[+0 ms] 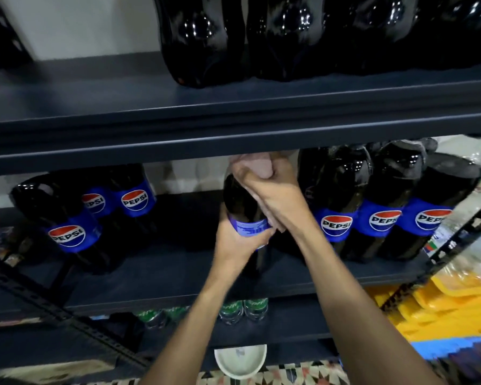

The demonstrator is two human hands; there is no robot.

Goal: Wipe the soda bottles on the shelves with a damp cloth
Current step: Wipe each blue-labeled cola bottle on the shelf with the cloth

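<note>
Nearest, at the bottom edge, a white bowl [240, 362] sat on a patterned mat [303, 375]. Just beyond it, on the lowest shelf in view, stood small green-labelled bottles [243, 308], and off to the right lay a blurred heap of yellow plastic items [442, 298]. Both bare forearms reached up and away from the camera to the middle shelf [164, 276]. There the left hand [239, 240] gripped the held Pepsi bottle [242, 201] around its blue label, fingers curled round the near side. The bottle was upright near the middle of that shelf, in a gap between two groups of the same kind. The right hand [272, 190], higher up, was closed on a pale pinkish cloth [257, 166] and pressed it against the bottle's shoulder and neck; the cap was hidden behind cloth and fingers. To the right, a row of Pepsi bottles [383, 218] stood close together with logos facing the camera. To the left, well apart from the held one, a smaller cluster of Pepsi bottles [72, 218] leaned in the wide-angle view. Farther up, the upper shelf [233, 112] carried large dark bottles [289, 37] toward its right, only their glossy lower halves in view.
</note>
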